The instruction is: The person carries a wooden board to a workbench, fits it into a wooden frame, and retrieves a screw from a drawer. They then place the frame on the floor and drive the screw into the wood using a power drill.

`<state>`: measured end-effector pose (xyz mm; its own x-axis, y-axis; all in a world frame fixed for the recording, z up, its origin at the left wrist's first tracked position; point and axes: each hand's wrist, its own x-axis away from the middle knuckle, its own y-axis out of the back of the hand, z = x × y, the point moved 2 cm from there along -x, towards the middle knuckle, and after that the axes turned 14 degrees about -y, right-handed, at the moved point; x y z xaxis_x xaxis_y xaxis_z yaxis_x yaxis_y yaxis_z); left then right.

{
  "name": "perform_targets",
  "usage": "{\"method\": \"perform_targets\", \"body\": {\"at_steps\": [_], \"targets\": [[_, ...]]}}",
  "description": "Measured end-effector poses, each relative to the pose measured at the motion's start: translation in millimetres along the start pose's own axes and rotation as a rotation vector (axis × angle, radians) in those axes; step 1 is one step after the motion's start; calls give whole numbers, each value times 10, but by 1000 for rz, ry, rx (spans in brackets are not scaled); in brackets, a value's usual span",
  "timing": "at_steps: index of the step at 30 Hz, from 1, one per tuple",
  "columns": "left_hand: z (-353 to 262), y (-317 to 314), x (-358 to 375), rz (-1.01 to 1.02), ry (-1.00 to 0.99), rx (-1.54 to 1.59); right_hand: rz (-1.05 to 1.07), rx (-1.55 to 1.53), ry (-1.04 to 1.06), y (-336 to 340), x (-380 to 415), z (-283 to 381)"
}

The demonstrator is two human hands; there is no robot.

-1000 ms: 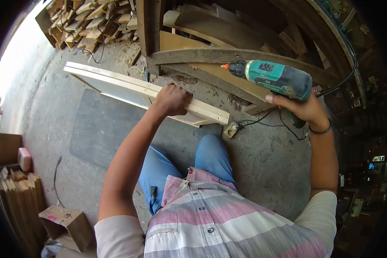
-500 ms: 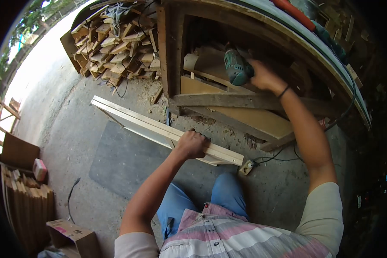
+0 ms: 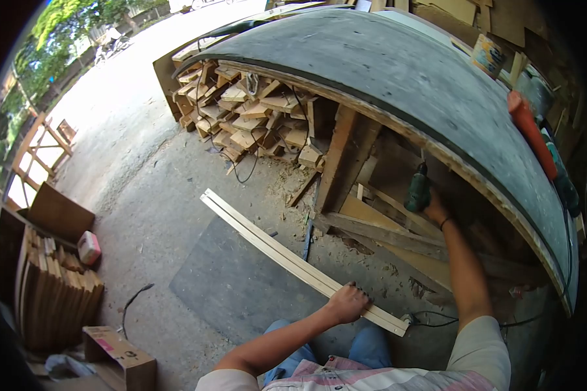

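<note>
My left hand (image 3: 347,304) is closed around the upper edge of a pale wooden frame (image 3: 267,245), near its right end. The frame stands on edge over a dark mat (image 3: 205,270) on the floor, in front of my knees. Away to the right, my right hand (image 3: 435,208) grips a green cordless drill (image 3: 417,192) by its handle. The drill's chuck points up and away from me, at the open side of the workbench (image 3: 372,72). Part of the right hand's fingers is hidden behind the drill.
Wood offcuts (image 3: 254,120) are piled left of the bench's leg. A red and green power tool (image 3: 531,133) lies on the bench top. At lower left are stacked wood strips (image 3: 55,287) and a cardboard box (image 3: 120,355). A power socket with cables (image 3: 409,319) sits by the frame's right end.
The camera view has tilted up, so the bench top shows. The left hand keeps its grip on the frame. The right hand still holds the drill by the bench's open side.
</note>
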<state>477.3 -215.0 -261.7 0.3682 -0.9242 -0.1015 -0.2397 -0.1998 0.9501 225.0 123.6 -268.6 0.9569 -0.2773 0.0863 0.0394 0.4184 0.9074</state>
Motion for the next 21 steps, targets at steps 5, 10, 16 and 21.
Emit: {"method": "perform_targets", "body": {"at_steps": [5,10,16,21], "targets": [[81,-129,-37,-7,23,8,-37,-7,408,519,2011,1089],[126,-249,11,-74,-67,-96,504,43,276,141,3476,701],[346,183,430,162,37,-112,245,26,133,-387,3931,367],[261,88,573,196,-16,-163,123,-32,246,-537,4193,251]]}}
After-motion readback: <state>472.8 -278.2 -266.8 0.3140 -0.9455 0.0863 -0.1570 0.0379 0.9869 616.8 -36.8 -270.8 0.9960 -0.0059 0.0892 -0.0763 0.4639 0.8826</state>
